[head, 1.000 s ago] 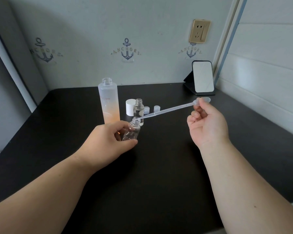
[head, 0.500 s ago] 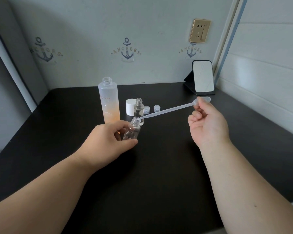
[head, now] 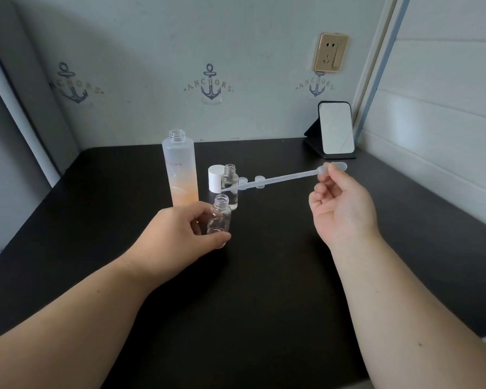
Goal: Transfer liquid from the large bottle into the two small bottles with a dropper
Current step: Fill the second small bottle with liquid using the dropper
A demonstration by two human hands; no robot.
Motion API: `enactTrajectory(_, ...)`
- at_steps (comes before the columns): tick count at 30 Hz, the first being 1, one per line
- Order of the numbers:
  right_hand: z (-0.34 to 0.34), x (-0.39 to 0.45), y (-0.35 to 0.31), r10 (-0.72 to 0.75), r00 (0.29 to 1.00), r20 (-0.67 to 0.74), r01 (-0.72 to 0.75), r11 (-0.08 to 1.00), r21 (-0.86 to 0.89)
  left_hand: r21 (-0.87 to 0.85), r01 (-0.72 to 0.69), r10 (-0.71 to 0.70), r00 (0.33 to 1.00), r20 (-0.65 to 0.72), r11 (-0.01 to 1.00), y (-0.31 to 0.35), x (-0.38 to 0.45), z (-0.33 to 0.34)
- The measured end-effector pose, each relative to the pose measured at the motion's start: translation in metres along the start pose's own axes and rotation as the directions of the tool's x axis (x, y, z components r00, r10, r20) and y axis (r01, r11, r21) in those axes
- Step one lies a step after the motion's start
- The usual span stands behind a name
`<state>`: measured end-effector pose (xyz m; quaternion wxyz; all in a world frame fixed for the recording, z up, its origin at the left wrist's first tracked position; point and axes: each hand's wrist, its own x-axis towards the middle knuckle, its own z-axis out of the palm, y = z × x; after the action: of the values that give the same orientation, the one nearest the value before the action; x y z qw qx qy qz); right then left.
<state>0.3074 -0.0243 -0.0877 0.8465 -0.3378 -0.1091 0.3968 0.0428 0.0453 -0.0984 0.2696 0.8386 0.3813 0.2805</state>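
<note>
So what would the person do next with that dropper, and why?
Probably swing the dropper over to the large bottle for a refill. The right hand pinches its bulb, and its tip sits above and clear of the small bottle in the left hand, which looks nearly empty. The large bottle stands uncapped with liquid in its lower part.

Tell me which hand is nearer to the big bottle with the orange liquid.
Left. The left hand is just in front of the large bottle, gripping a small bottle. The right hand is off to the right, pinching the dropper.
</note>
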Motion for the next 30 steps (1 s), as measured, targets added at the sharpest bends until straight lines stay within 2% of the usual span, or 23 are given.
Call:
enactTrajectory(9, -0.001, 0.001, -0.001, 0.042, 0.999, 0.034, -0.041, 0.999, -0.005, 0.015, 0.039, -0.040, 0.998, 0.058, 0.999, 0.000, 0.002, 0.000)
enactTrajectory(11, -0.001, 0.001, 0.000, 0.048, 0.998, 0.042, -0.048, 0.999, -0.006, -0.022, 0.034, -0.033, 0.998, 0.062, 0.999, 0.000, 0.001, -0.002)
enactTrajectory(13, -0.001, 0.001, 0.001, 0.055, 0.997, 0.044, -0.055, 0.998, -0.009, -0.142, 0.013, -0.007, 0.999, 0.045, 0.990, 0.001, -0.001, -0.004)
enactTrajectory(16, -0.001, 0.000, 0.001, 0.062, 0.997, 0.042, -0.061, 0.998, -0.008, -0.360, 0.003, -0.037, 0.995, -0.088, 0.933, 0.003, -0.004, -0.008)
enactTrajectory(20, -0.001, 0.001, 0.001, 0.063, 0.997, 0.046, -0.062, 0.998, -0.011, -0.360, 0.002, -0.154, 0.906, -0.394, 0.933, 0.000, 0.000, -0.009)
enactTrajectory(23, -0.001, 0.001, 0.002, 0.062, 0.996, 0.059, -0.062, 0.998, -0.010, -0.374, 0.032, -0.229, 0.837, -0.497, 0.927, -0.003, 0.004, -0.012)
enactTrajectory(26, -0.001, 0.001, 0.002, 0.067, 0.996, 0.057, -0.067, 0.998, -0.010, -0.404, 0.064, -0.274, 0.829, -0.488, 0.913, -0.007, 0.009, -0.012)
enactTrajectory(30, -0.001, 0.002, 0.002, 0.078, 0.996, 0.050, -0.078, 0.997, 0.007, -0.480, 0.096, -0.285, 0.896, -0.339, 0.872, -0.014, 0.016, -0.006)
